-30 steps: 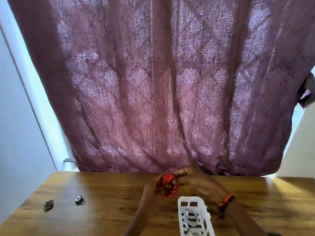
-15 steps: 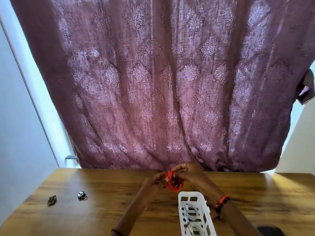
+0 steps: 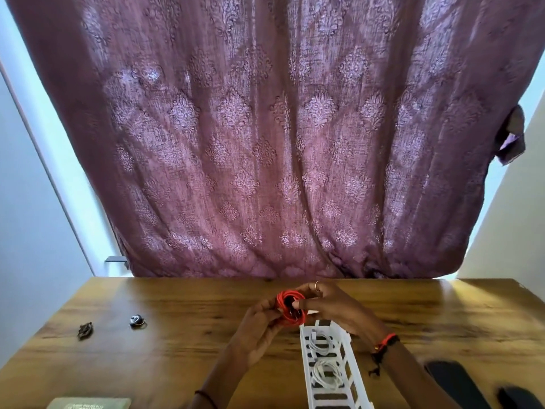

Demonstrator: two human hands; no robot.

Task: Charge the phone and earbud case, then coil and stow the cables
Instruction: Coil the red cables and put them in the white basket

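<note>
Just past basket's (image 3: pixel 304 358) 12 o'clock end, red coil (image 3: pixel 290 309) is held off the table (image 3: pixel 177 355): L hand (image 3: pixel 259 329) curls round it from 9, R hand (image 3: pixel 333 308) pinches it at 3, prob. so loops can't spring loose before stowing w/ white cables (image 3: pixel 321 340).

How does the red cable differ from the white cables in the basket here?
The red cable is bright red; the white cables are white. The red cable is held between the left hand and right hand; the white cables lie in the white basket, untouched. There is one red coil against two white ones. All are wound into coils.
</note>
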